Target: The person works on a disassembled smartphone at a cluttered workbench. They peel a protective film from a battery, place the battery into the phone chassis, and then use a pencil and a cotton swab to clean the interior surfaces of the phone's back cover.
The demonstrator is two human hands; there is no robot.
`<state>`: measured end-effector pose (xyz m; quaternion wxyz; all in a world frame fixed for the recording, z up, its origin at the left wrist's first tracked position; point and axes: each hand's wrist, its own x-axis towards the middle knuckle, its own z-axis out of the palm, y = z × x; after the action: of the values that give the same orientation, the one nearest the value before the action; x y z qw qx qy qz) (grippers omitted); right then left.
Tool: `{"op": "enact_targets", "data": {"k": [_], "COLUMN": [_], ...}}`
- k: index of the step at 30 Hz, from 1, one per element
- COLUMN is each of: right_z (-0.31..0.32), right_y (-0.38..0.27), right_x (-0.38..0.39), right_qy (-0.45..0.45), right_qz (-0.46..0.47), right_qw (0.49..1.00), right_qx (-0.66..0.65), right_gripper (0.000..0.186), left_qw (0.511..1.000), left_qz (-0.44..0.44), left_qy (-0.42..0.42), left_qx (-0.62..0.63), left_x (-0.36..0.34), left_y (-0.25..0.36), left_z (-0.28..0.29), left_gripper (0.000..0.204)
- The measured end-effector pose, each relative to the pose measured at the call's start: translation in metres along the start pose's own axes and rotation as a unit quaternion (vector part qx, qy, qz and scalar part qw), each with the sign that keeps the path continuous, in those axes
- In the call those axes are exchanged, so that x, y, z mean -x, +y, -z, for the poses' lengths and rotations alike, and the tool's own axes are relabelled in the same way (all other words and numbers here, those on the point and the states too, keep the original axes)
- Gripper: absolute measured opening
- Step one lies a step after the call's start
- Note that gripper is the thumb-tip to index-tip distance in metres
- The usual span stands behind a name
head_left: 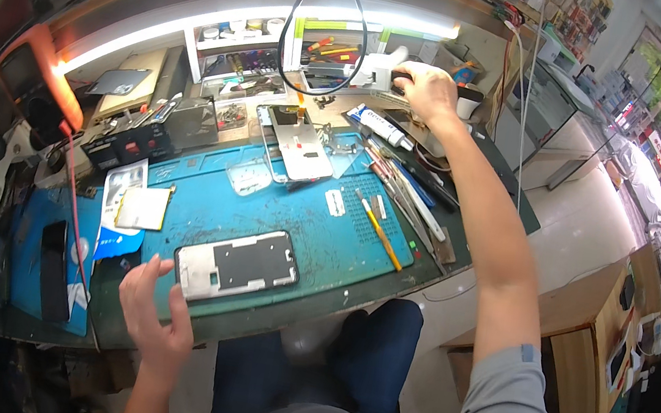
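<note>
My left hand (156, 313) is open at the front edge of the bench, its fingers and thumb apart. Right beside it a phone's mid-frame (241, 262), silver with black areas, lies flat on the blue work mat (204, 196). My right arm stretches to the back of the bench. There my right hand (429, 93) has its fingers curled at the right end of a white object (375, 71), by a small dark part. What exactly the fingers grip is hidden. Below that hand lies a white and blue tube (389, 130).
Tweezers and a yellow-handled tool (380, 231) lie on the right of the mat. An opened phone (299, 144) rests at its back. A white battery-like pack (142, 207) and a black phone (56, 270) are at left. A black cable loop (363, 32) hangs over the bench.
</note>
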<state>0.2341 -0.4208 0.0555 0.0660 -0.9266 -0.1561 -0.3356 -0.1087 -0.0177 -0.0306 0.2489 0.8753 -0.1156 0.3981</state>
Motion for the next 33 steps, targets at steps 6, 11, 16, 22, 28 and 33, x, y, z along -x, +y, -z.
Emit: {"op": "enact_targets", "data": {"k": [6, 11, 16, 22, 28, 33], "right_z": [-0.054, -0.067, -0.032, 0.072, 0.094, 0.065], "right_y": [0.035, 0.056, 0.051, 0.012, -0.035, -0.024], "right_x": [-0.043, -0.025, -0.013, 0.051, 0.109, 0.088], "right_qy": [-0.066, -0.093, -0.005, -0.151, -0.217, -0.151], "right_qz": [0.041, -0.024, -0.028, -0.075, -0.074, -0.075], "right_qw": [0.996, 0.988, 0.994, 0.983, 0.97, 0.977], "right_qx": [-0.04, -0.123, -0.103, -0.075, -0.077, 0.13], "right_gripper": [0.025, 0.027, 0.027, 0.025, 0.023, 0.037], "left_qw": [0.999, 0.997, 0.997, 0.998, 0.998, 0.998], "left_qz": [0.007, 0.018, 0.036, 0.046, 0.008, 0.017], "left_qy": [-0.027, -0.065, -0.062, -0.044, -0.061, -0.053], "left_qx": [-0.023, -0.045, -0.024, -0.008, -0.016, -0.006], "left_x": [0.009, 0.011, 0.014, 0.018, 0.012, 0.012], "left_y": [-0.002, 0.002, 0.001, -0.001, -0.003, -0.001], "left_z": [0.001, 0.006, 0.002, 0.001, 0.002, 0.001], "left_gripper": [0.057, 0.059, 0.056, 0.057, 0.061, 0.064]}}
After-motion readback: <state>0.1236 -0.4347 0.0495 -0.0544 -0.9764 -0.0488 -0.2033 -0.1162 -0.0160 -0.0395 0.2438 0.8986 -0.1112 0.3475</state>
